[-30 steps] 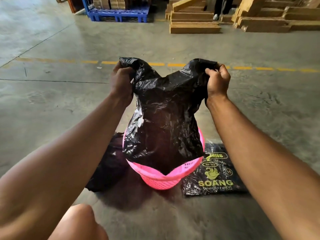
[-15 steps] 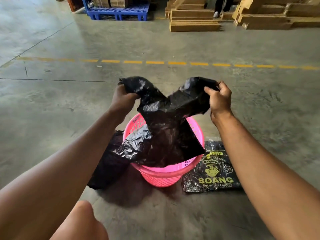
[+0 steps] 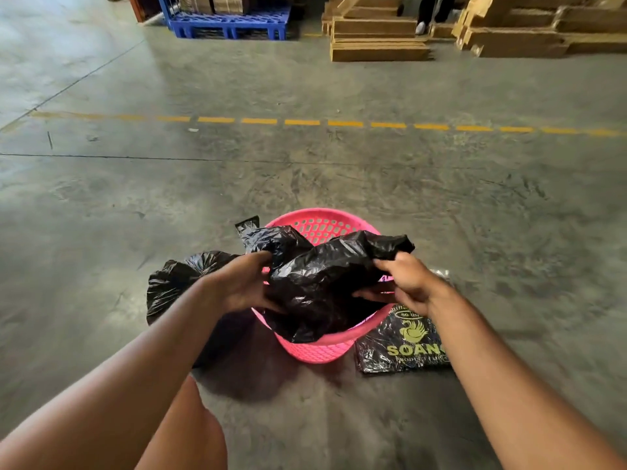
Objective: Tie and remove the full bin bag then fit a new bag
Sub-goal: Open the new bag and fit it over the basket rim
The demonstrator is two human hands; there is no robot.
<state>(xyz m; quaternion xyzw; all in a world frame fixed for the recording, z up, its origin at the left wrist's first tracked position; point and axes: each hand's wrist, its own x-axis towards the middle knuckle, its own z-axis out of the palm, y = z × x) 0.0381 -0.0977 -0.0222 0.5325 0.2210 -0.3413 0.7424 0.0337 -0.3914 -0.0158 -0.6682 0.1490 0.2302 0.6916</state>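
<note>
I have the new black bag (image 3: pixel 322 283) bunched low over the pink basket (image 3: pixel 315 347), with its bottom already sagging inside and a fold spilling over the near rim. My left hand (image 3: pixel 244 286) is closed on the bag's left edge, fingers curled under the plastic and thumb on top; my right hand (image 3: pixel 405 283) pinches the right edge the same way, knuckles up, with a loose flap of the mouth sticking out beyond it to the far right. I hold the two sides apart like this because the mouth has to be spread wider than the rim before it can be folded down over it; as I judge it, the bag is only stuffed in, not yet fitted, since the far rim of the basket is bare and the perforated wall shows through. The full bag (image 3: pixel 176 283) sits on the concrete floor (image 3: pixel 305 171) just left of the basket, partly hidden behind my left forearm, so the removal part looks done; I cannot see its knot clearly. The flat pack of spare bags (image 3: pixel 400 347) lies on the floor just right of the basket, close to hand. Next I would need to open the mouth and hook it over the far rim first.
</note>
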